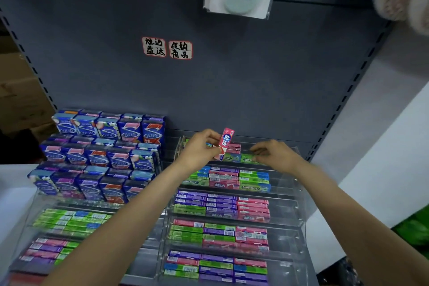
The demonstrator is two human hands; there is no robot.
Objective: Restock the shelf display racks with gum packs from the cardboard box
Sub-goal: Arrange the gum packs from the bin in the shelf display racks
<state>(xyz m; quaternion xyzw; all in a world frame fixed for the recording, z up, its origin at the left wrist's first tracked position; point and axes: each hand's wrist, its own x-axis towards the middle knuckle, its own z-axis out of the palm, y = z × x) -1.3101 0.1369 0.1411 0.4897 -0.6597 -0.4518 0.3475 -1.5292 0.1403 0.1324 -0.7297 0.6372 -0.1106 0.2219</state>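
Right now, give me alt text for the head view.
The left hand holds a pink gum pack upright over the top tier of a clear acrylic display rack, while the right hand touches the green Doublemint packs there. Blue gum boxes fill the rack alongside.

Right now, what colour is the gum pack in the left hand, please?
Pink gum pack, head view.

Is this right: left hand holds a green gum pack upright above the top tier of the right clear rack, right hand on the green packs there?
Not quite. The head view shows the gum pack in the left hand is pink, not green. The rest holds: it stands upright above the right rack's top tier, and the right hand rests on the green packs.
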